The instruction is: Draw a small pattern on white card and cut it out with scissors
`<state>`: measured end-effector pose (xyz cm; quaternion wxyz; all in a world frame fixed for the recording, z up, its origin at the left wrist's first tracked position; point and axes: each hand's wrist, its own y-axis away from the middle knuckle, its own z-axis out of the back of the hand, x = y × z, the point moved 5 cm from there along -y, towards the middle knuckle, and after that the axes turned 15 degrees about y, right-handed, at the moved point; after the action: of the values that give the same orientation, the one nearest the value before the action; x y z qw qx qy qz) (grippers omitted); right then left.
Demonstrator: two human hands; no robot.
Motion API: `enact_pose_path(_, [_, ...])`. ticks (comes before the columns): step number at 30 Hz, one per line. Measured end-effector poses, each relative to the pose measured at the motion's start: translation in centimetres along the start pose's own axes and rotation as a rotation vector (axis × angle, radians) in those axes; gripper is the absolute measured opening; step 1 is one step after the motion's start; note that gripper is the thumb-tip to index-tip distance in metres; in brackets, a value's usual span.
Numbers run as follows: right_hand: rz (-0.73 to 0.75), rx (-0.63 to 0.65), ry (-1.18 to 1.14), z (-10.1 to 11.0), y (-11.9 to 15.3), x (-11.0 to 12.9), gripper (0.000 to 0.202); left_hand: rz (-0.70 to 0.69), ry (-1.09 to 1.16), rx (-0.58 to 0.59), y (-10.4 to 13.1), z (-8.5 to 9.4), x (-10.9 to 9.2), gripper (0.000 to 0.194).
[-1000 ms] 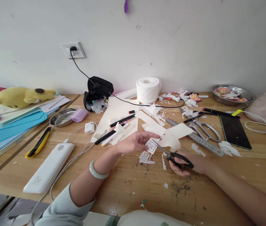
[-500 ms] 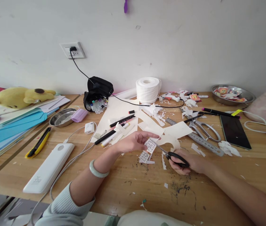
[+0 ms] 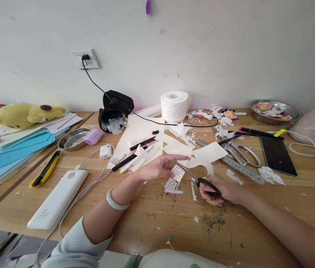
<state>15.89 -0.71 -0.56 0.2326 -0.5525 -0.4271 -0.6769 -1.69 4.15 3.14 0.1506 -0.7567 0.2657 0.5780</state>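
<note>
My left hand [image 3: 161, 166] pinches a small piece of white paper [image 3: 178, 173] with black rounded outlines drawn on it, its index finger stretched out to the right. Just below lies a second paper piece [image 3: 170, 185] with similar line drawings, beside narrow white offcuts. My right hand [image 3: 215, 190] is wrapped round the black handles of a pair of scissors [image 3: 208, 187]. Their blades point up and left, with the tip close to the upper edge of the held paper; whether they touch it I cannot tell.
White paper sheets [image 3: 210, 152], markers [image 3: 129, 160] and a steel ruler [image 3: 241, 172] lie beyond my hands. Silver scissors [image 3: 246, 154] and a phone [image 3: 277, 154] are right. A power bank [image 3: 58, 199], yellow cutter [image 3: 45, 170] and metal bowl [image 3: 73, 139] are left.
My right hand and the scissors have shifted slightly to the left. The left hand keeps hold of the paper in nearly the same place.
</note>
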Motion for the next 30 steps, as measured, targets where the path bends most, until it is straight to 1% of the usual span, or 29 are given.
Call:
enact_pose_path(1, [0.004, 0.001, -0.013, 0.0, 0.0, 0.0, 0.045, 0.015, 0.006, 0.011, -0.2, 0.4, 0.2, 0.06])
enact_pose_path(2, [0.003, 0.001, -0.018, -0.1, -0.1, 0.0, 0.046, -0.01, 0.022, -0.035, -0.5, 1.3, 0.1, 0.064])
enact_pose_path(3, [-0.006, -0.003, -0.018, 0.0, -0.1, -0.1, 0.047, -0.055, 0.038, -0.129, -0.7, 2.5, -0.1, 0.068])
enact_pose_path(4, [-0.02, -0.003, -0.012, 0.0, -0.2, -0.3, 0.047, -0.122, 0.051, -0.269, -0.9, 4.0, -0.4, 0.071])
enact_pose_path(5, [-0.034, -0.003, -0.005, 0.0, -0.2, -0.4, 0.048, -0.192, 0.038, -0.45, -0.7, 5.6, -0.8, 0.072])
enact_pose_path(6, [-0.041, -0.007, -0.002, 0.0, -0.3, -0.6, 0.049, -0.227, -0.005, -0.646, -0.4, 7.2, -1.1, 0.07])
enact_pose_path(7, [-0.043, -0.011, 0.0, 0.0, -0.3, -0.7, 0.05, -0.242, -0.049, -0.802, 0.1, 8.4, -1.3, 0.07])
enact_pose_path(8, [-0.047, -0.015, 0.003, 0.1, -0.3, -0.7, 0.051, -0.238, -0.096, -0.887, 0.4, 9.2, -1.6, 0.073])
enact_pose_path(9, [-0.053, -0.024, 0.004, 0.1, -0.4, -0.8, 0.051, -0.205, -0.162, -0.904, 0.5, 9.6, -1.8, 0.077])
enact_pose_path(10, [-0.056, -0.035, 0.006, 0.2, -0.4, -0.8, 0.05, -0.166, -0.241, -0.896, 0.6, 9.8, -2.0, 0.079])
enact_pose_path(12, [-0.051, -0.049, -0.012, 0.3, -0.4, -0.8, 0.051, -0.089, -0.366, -0.839, 0.6, 9.5, -2.2, 0.084])
enact_pose_path(15, [-0.014, -0.036, -0.107, 0.2, -0.4, -0.6, 0.051, -0.012, -0.515, -0.761, 0.7, 8.4, -2.2, 0.09])
enact_pose_path(17, [0.009, -0.025, -0.187, 0.1, -0.3, -0.5, 0.05, 0.002, -0.619, -0.704, 0.8, 7.2, -2.2, 0.087])
enact_pose_path(18, [0.018, -0.025, -0.22, 0.1, -0.2, -0.5, 0.05, 0.004, -0.659, -0.692, 1.0, 6.6, -2.3, 0.083])
enact_pose_path(20, [0.03, -0.041, -0.274, 0.1, -0.2, -0.4, 0.05, 0.019, -0.697, -0.632, 1.1, 5.3, -2.3, 0.075])
enact_pose_path(22, [0.016, -0.063, -0.322, 0.1, -0.4, -0.5, 0.052, 0.053, -0.643, -0.575, 1.1, 4.3, -2.1, 0.064])
enact_pose_path(24, [-0.012, -0.123, -0.398, 0.4, -0.6, -0.5, 0.055, 0.076, -0.492, -0.503, 0.9, 3.5, -1.7, 0.055])
enact_pose_path(26, [-0.027, -0.266, -0.528, 1.2, -0.9, -0.4, 0.053, 0.051, -0.317, -0.44, 0.4, 3.1, -1.1, 0.049])
enact_pose_path(28, [-0.024, -0.456, -0.664, 2.4, -0.8, -0.3, 0.047, 0.029, -0.186, -0.429, 0.0, 3.1, -0.4, 0.042])
enact_pose_path(30, [-0.004, -0.591, -0.746, 3.4, -0.5, -0.2, 0.043, 0.032, -0.061, -0.408, -0.4, 2.9, 0.4, 0.035])
